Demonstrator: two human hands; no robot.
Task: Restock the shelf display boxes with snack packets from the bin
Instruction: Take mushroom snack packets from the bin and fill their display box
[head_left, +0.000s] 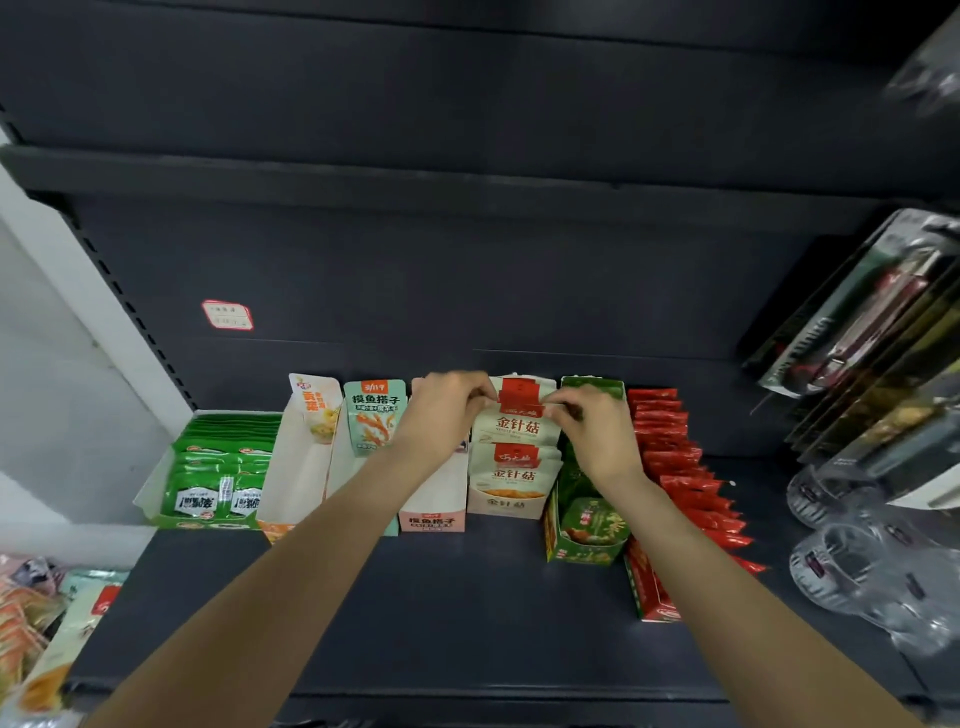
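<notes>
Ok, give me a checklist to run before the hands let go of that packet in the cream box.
1. Left hand pinches the packet's top left corner: ok.
2. Right hand pinches the top right corner: ok.
3. Rear enoki packet upright behind the front enoki packet: ok.
4. Packet bottom seated on the floor of the cream display box: cannot tell, hidden.
5. Label facing forward like the front one: ok.
6. Neighbouring green box undisturbed and upright: ok.
</notes>
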